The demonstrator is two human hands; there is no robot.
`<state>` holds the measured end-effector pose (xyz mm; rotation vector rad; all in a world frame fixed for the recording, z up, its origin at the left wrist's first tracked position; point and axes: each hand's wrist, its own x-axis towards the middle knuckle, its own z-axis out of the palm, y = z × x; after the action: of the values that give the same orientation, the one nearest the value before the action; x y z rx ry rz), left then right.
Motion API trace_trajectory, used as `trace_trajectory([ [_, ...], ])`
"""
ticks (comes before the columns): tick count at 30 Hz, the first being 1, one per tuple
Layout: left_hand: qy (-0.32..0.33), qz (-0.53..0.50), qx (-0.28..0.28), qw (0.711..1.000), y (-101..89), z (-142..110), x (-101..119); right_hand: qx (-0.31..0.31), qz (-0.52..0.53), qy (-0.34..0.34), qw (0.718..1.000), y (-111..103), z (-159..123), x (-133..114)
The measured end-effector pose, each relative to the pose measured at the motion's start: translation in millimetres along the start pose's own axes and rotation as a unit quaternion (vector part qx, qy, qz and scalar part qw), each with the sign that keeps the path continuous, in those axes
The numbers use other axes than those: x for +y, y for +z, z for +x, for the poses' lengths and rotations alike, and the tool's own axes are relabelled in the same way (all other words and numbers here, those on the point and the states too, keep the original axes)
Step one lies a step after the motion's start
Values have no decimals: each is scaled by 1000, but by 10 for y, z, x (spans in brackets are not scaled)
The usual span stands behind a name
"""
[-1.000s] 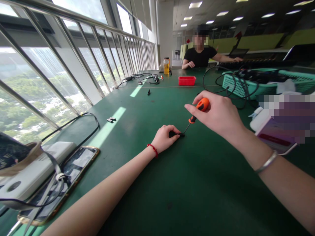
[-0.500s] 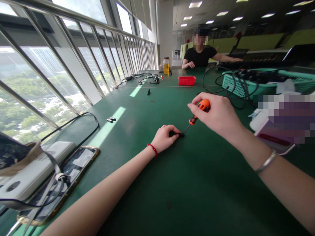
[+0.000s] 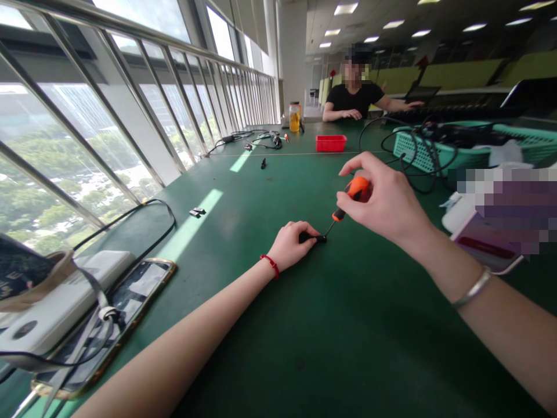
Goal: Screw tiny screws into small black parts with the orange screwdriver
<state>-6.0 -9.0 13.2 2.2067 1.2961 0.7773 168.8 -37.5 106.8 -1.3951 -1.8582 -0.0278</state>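
My left hand [image 3: 293, 247] is closed on a small black part [image 3: 321, 238] and pins it to the green tabletop [image 3: 270, 325]. The fingers hide most of that part; its right end sticks out. An orange-and-black screwdriver [image 3: 357, 188] leans over it, the thin shaft slanting down so that its tip meets the exposed end. Around the screwdriver's handle is my right hand [image 3: 383, 197], with the index finger lifted off and the thumb beside the grip. The remaining fingers are partly hidden behind the handle.
Small black pieces lie on the table: a pair [image 3: 197, 212] at left and another [image 3: 263, 164] farther back. Beyond are a red tray [image 3: 331, 143], a bottle [image 3: 295, 118] and a seated person [image 3: 354, 98]. A teal basket [image 3: 409, 148] stands right, a phone [image 3: 143, 284] left.
My right hand has loosened on the screwdriver, its index finger rising and spreading from the thumb. My left hand and the black part stay put. The person opposite has lowered a hand to the table.
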Motion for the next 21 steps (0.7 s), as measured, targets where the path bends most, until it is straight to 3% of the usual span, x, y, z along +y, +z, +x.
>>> trace_trajectory([
  [6, 6, -6, -3, 1000, -2, 1, -1, 29, -62, 25, 997, 12, -2, 2],
  [13, 0, -2, -2, 1000, -1, 3, 0, -1, -14, 2, 1000, -9, 2, -8],
  [18, 6, -5, -4, 1000, -3, -1, 11, 26, -79, 11, 996, -6, -17, -27],
  [21, 5, -5, -2, 1000, 2, 1, 3, 16, -58, -5, 998, -5, -14, -18],
])
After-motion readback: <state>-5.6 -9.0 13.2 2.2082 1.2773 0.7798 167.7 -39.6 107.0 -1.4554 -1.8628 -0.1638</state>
